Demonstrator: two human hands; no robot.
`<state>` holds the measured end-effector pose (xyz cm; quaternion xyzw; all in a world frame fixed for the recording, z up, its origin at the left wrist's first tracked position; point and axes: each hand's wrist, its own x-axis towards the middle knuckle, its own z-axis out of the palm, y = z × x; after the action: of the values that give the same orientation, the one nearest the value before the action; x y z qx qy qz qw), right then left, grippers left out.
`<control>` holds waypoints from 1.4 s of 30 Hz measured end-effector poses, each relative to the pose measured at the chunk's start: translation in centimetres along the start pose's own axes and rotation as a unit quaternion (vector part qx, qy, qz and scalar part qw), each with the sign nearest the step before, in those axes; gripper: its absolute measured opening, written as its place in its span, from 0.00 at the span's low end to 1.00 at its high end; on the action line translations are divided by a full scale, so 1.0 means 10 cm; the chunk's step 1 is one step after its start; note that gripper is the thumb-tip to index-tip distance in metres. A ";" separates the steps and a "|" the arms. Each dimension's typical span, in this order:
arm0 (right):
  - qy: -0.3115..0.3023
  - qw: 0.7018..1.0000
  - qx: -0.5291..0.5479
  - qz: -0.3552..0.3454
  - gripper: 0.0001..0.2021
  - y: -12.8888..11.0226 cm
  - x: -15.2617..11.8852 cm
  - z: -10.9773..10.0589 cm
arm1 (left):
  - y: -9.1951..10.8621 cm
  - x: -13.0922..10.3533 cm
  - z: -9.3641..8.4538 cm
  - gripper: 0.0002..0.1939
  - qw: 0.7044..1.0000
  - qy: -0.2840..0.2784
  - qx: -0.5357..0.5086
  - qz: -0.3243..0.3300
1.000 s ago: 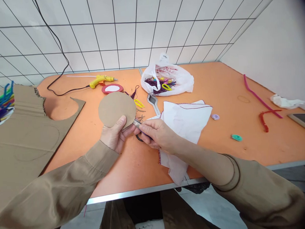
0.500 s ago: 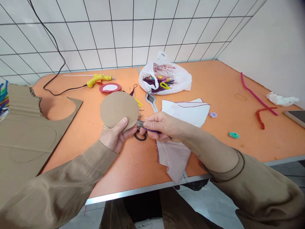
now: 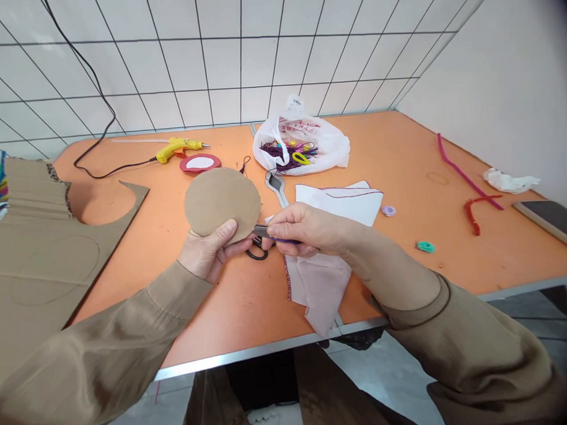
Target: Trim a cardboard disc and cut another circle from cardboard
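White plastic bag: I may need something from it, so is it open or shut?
Open: the bag gapes, showing purple strands inside.

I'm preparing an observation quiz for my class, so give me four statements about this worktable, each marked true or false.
1. The left hand holds a cardboard disc. True.
2. The right hand holds the yellow glue gun. False: it holds a metal-bladed tool; the yellow glue gun lies on the table.
3. The metal-bladed tool is at the edge of the cardboard disc. True.
4. The green coil lies inside the white plastic bag. False: it lies on the table, apart from the bag.
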<state>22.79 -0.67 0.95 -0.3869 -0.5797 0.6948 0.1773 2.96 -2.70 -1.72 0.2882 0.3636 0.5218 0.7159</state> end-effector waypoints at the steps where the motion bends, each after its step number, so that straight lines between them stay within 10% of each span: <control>1: 0.009 1.000 0.001 -0.002 0.12 0.01 0.01 0.02 | -0.01 0.01 -0.01 0.21 1.000 0.005 -0.006 0.007; 28: 0.087 0.989 0.104 -0.059 0.12 0.24 0.26 0.33 | -0.04 0.09 0.03 0.17 0.993 0.097 -0.060 0.038; 42: 0.066 0.991 0.090 -0.077 0.13 0.20 0.22 0.20 | -0.01 0.06 0.04 0.19 0.997 0.044 -0.058 0.020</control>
<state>20.29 -1.00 -1.62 -0.3687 -0.5301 0.7012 0.3023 3.44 -2.16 -1.71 0.2302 0.3585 0.5685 0.7038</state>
